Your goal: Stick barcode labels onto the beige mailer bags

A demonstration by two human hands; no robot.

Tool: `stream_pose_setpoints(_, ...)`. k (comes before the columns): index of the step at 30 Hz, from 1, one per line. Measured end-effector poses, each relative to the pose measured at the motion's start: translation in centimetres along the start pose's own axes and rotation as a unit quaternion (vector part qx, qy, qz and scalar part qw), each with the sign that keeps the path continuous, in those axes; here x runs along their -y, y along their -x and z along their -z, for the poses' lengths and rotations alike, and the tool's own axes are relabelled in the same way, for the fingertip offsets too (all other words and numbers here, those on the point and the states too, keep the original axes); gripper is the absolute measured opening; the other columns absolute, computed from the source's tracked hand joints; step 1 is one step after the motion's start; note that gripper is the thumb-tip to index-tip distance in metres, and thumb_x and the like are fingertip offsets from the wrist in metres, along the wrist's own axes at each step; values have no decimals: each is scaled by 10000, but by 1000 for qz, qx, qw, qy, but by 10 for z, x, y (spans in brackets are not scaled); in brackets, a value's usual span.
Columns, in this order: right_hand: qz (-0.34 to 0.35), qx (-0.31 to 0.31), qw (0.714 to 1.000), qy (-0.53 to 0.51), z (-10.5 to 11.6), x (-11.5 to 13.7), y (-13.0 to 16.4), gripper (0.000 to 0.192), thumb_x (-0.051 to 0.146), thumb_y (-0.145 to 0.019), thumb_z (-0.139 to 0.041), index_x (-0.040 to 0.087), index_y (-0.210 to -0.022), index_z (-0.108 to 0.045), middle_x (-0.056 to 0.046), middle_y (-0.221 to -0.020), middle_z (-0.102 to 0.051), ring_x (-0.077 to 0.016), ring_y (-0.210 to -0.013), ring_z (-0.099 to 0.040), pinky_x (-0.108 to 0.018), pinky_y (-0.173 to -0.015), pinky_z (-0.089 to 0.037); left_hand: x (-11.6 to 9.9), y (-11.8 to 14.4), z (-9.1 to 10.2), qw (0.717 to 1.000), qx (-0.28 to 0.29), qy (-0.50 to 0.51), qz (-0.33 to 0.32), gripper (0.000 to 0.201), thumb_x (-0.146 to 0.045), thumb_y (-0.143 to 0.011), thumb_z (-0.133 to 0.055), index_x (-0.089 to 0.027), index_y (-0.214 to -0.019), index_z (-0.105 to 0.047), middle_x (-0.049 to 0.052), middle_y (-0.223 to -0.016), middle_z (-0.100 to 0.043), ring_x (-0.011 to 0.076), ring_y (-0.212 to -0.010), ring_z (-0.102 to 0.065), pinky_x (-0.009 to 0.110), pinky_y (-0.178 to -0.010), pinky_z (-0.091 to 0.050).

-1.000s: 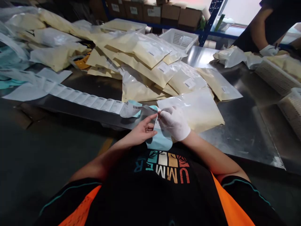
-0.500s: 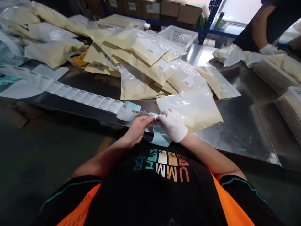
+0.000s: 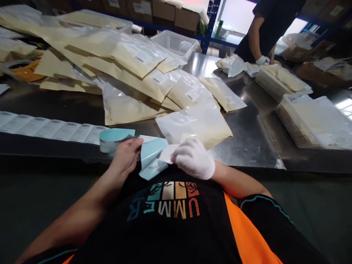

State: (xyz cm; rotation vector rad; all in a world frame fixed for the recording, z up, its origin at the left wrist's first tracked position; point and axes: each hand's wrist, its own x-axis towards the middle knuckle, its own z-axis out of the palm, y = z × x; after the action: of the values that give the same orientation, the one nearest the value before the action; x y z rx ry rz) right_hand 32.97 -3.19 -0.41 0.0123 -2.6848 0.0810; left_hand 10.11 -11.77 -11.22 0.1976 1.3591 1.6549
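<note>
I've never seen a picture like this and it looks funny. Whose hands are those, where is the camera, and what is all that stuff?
The camera sits on a person's head and looks down, so you see their own arms. The bare left hand pinches a blue backing strip. The gloved right hand holds a white label at that strip. A long row of labels lies along the metal table. Just ahead lies a clear bag, behind it a pile of tan bags. Far off, another person works by white baskets.
</note>
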Motion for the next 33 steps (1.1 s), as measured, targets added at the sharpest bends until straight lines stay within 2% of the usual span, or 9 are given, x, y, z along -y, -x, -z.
stream_pose_setpoints(2,-140,-131,979,-70,28,-31,21,143,285,-1043,-644,234,-918,-693,-15,-866,-703,-159,-781,-612,-322,-749,-474,6,-13,5,998,-39,-20,-38,323,-352,-555,-881,-185,-687,-638,1,-643,-661,148,-627,-580,278,-630,-517)
stream_pose_setpoints(4,-313,-254,910,-95,54,-75,43,127,315,-980,-689,224,-892,-680,-12,-865,-691,-164,-799,-637,-319,-775,-523,11,-23,10,994,-66,-52,-69,283,-344,-566,-844,-173,-688,-653,-8,-640,-661,136,-634,-563,270,-647,-502)
stream_pose_setpoints(5,-382,-286,873,-97,64,-100,54,134,318,-927,-724,218,-860,-668,0,-835,-676,-158,-779,-631,-313,-770,-532,14,-26,12,992,-74,-71,-77,266,-342,-573,-830,-166,-688,-668,-13,-630,-656,128,-629,-545,262,-642,-482)
stream_pose_setpoints(9,-566,-251,775,-124,83,-177,88,211,264,-716,-802,195,-689,-605,33,-660,-583,-125,-643,-534,-260,-629,-477,19,-25,16,975,-71,-175,-115,242,-389,-588,-787,-171,-662,-710,-19,-589,-652,133,-619,-516,257,-610,-430)
stream_pose_setpoints(13,-634,-179,725,-201,70,-200,99,213,229,-639,-822,186,-677,-617,31,-616,-591,-112,-599,-491,-235,-558,-424,17,-19,17,951,-58,-262,-156,296,-483,-582,-743,-193,-630,-710,-4,-579,-656,152,-616,-530,267,-594,-435)
stream_pose_setpoints(16,-641,-149,722,-214,59,-204,98,201,210,-639,-824,180,-675,-628,35,-588,-569,-107,-576,-464,-241,-550,-415,15,-17,17,947,-58,-273,-161,322,-513,-570,-732,-195,-619,-707,-1,-570,-639,151,-604,-515,265,-573,-424)
stream_pose_setpoints(20,-640,-162,723,-205,47,-213,101,176,203,-644,-792,182,-671,-619,53,-576,-539,-92,-560,-437,-236,-551,-403,15,-17,17,947,-66,-275,-153,274,-460,-589,-740,-190,-614,-704,-8,-568,-624,145,-610,-504,257,-590,-424)
stream_pose_setpoints(27,-642,-173,717,-210,32,-222,112,223,247,-596,-799,184,-710,-617,31,-656,-620,-125,-620,-544,-254,-583,-463,14,-12,17,942,-72,-290,-152,193,-382,-645,-751,-192,-644,-719,-8,-605,-653,167,-661,-543,257,-637,-451)
stream_pose_setpoints(33,-626,-119,762,-114,28,-220,114,221,246,-614,-795,183,-766,-648,12,-725,-656,-152,-699,-571,-272,-642,-477,15,-12,18,936,-84,-303,-160,227,-431,-621,-752,-206,-643,-723,-7,-619,-690,191,-675,-564,289,-671,-464)
